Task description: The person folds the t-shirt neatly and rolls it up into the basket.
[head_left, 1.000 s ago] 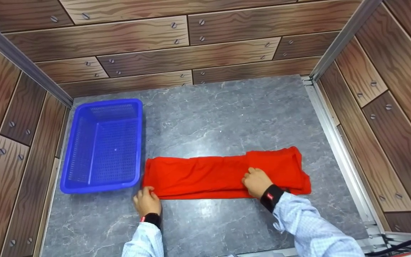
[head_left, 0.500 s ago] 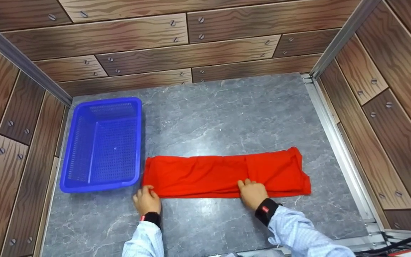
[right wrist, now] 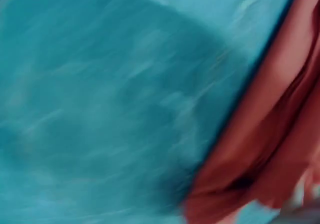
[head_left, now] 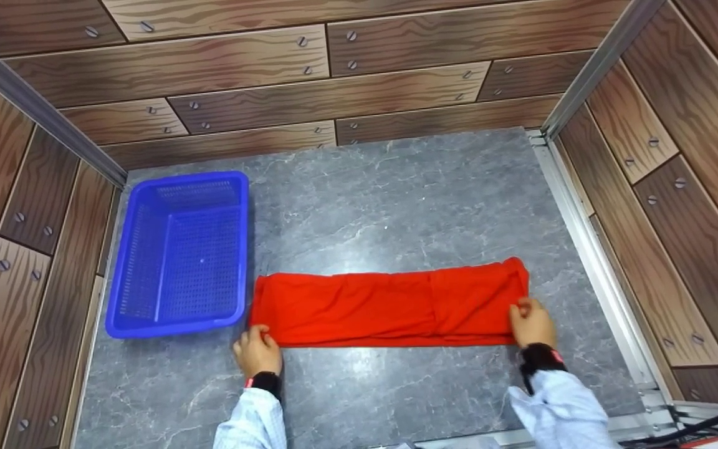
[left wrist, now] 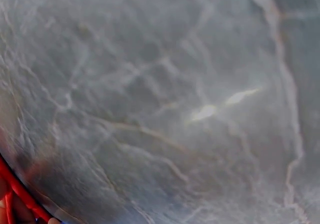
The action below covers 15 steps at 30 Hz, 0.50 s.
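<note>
A red cloth, folded into a long flat strip, lies across the near part of the grey marbled surface. At its near left corner, my left hand pinches the edge; in the left wrist view a sliver of the red cloth shows between fingertips at the lower left. My right hand is at the near right end, fingers bent over the cloth's edge and hiding that corner. Blurred in the right wrist view, the red cloth hangs in folds, with fingertips along its lower border.
To the left stands a blue plastic basket with perforated walls and nothing inside, close beside the cloth's left end. Wood-patterned panels enclose the back and sides. A metal rail runs along the right, with black cables at the lower right.
My right hand has slid from the upper face of the cloth to its near edge, then across to the right end. The fold there lies flatter. My left hand has stayed put.
</note>
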Tool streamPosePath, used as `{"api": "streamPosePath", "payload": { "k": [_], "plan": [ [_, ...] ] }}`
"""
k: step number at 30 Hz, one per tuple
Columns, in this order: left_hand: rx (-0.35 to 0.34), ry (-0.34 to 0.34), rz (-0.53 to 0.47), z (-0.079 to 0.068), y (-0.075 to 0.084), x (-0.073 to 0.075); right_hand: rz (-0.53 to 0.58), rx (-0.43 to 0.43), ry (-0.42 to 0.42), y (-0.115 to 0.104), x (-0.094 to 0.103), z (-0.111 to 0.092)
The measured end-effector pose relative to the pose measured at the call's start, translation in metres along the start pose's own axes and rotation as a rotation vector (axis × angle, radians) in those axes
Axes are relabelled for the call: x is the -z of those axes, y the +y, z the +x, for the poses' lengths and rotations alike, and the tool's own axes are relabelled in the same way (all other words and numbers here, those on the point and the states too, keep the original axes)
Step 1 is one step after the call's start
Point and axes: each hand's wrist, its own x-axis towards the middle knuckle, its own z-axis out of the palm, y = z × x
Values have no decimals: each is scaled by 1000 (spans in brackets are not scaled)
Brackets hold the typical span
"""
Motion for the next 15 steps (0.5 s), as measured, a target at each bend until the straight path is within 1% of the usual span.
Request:
{"api": "streamPosePath", "payload": {
  "k": [2,3,7,9,10,12,14,15],
  "plan": [
    [2,0,-1,0,-1,-1,11,-65,-65,9,9,-3],
    [3,1,-3,0,-1,-1,10,-83,-95,12,13,-5],
    [-6,27,-5,0,-2,-3,-40,-82,-188,23,20,-8],
    [-15,45,-6,0,-2,-3,-36,-79,-226,26,21,-9],
    [-21,52,-7,0,-2,-3,-1,-91,-249,27,22,-9],
    [-31,61,-11,0,-2,-3,118,-137,-288,28,23,-8],
    [-37,62,-19,0,-2,-3,237,-178,-302,30,26,-7],
    [-40,63,-23,0,-2,-2,277,-190,-301,31,27,-7]
  ]
}}
